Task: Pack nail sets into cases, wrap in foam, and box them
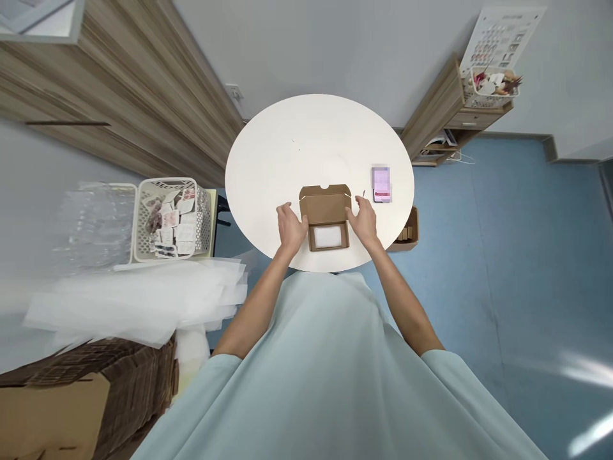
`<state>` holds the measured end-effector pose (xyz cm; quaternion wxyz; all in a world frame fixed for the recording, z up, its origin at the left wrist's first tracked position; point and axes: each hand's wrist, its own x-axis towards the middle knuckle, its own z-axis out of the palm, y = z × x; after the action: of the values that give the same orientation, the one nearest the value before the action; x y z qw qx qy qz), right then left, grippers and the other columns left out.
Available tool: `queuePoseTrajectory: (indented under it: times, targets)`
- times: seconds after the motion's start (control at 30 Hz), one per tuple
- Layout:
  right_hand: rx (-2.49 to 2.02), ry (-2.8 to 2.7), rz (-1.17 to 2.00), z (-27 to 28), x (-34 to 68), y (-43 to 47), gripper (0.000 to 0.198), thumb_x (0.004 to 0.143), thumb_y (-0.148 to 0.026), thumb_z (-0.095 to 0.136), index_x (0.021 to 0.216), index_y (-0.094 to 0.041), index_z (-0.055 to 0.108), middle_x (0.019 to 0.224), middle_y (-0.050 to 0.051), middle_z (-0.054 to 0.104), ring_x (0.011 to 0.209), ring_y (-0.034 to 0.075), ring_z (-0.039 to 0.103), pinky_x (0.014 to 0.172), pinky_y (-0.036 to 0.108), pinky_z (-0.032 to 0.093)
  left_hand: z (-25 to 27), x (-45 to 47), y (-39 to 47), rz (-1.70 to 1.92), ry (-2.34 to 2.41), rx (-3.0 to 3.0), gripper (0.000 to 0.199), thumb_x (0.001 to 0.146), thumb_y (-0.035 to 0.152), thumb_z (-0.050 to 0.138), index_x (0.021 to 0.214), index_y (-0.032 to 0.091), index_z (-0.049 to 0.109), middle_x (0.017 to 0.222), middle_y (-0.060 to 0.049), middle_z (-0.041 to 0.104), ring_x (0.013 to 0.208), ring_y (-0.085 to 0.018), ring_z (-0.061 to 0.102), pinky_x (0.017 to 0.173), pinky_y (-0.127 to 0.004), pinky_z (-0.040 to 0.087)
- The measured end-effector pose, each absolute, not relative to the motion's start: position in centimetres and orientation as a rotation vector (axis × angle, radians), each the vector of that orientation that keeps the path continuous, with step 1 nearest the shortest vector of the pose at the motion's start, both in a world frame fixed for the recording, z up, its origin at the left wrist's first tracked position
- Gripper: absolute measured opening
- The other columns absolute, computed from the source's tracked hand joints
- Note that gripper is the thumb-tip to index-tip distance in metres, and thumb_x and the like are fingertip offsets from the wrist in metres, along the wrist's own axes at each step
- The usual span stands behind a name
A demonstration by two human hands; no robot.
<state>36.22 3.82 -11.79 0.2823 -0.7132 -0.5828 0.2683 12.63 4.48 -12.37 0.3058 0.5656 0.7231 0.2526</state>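
A small brown cardboard box [325, 209] sits near the front edge of the white oval table [268, 160], its lid raised and tilted back. Inside its tray lies a flat white rectangular item [328, 237]. To the left of the box is my left hand [291, 227], fingers apart, with the thumb at the box's left edge. On the other side, my right hand [364, 220] has its thumb by the lid's right edge and its fingers spread. Whether either thumb presses on the cardboard I cannot tell.
A phone [381, 183] lies on the table's right part. To the left stand a white basket [138, 223] of small packets, white foam sheets [138, 300] and stacked flat cardboard [134, 383]. An open carton [414, 229] sits below the table's right edge.
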Motion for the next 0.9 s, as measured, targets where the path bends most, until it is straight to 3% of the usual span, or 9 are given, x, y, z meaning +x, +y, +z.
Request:
queuePoseTrajectory:
  times: [0.1, 0.23, 0.53, 0.9]
  targets:
    - [-1.910, -1.439, 0.853, -12.3, 36.8, 6.2, 0.058, 0.096, -0.031, 0.066, 0.149, -0.012, 0.054, 0.146, 0.023, 0.065, 0.128, 0.034, 0.066, 0.112, 0.051, 0.053, -12.3, 12.1, 6.9, 0.696, 1.803, 1.299, 0.084, 0.089, 0.020, 0.074, 0.162, 0.010, 0.035, 0.162, -0.028, 0.045, 0.139, -0.037, 0.059, 0.117, -0.050, 0.048]
    - [-1.938, -1.353, 1.002, -12.9, 36.3, 7.5, 0.061, 0.092, -0.030, 0.069, 0.148, -0.013, 0.055, 0.142, 0.021, 0.069, 0.115, 0.031, 0.074, 0.108, 0.051, 0.056, -11.9, 12.3, 8.0, 0.684, 1.670, 1.176, 0.094, 0.084, 0.020, 0.078, 0.166, 0.013, 0.032, 0.163, -0.025, 0.049, 0.128, -0.034, 0.068, 0.109, -0.045, 0.055]
    - [-1.832, -1.292, 1.072, -11.6, 36.6, 7.5, 0.063, 0.093, -0.027, 0.068, 0.152, -0.011, 0.053, 0.139, 0.020, 0.072, 0.111, 0.027, 0.077, 0.108, 0.045, 0.058, -10.9, 12.1, 8.4, 0.757, 1.524, 1.171, 0.083, 0.087, 0.014, 0.071, 0.163, 0.012, 0.038, 0.149, -0.022, 0.064, 0.124, -0.029, 0.072, 0.110, -0.046, 0.055]
    - [-1.740, -1.449, 0.962, -11.6, 36.8, 0.6, 0.059, 0.097, -0.029, 0.059, 0.155, -0.019, 0.053, 0.147, 0.015, 0.068, 0.126, 0.028, 0.072, 0.114, 0.048, 0.055, -12.6, 13.2, 2.9, 0.901, 1.450, 1.240, 0.069, 0.092, 0.015, 0.063, 0.159, 0.017, 0.047, 0.156, -0.017, 0.059, 0.139, -0.028, 0.062, 0.120, -0.046, 0.051]
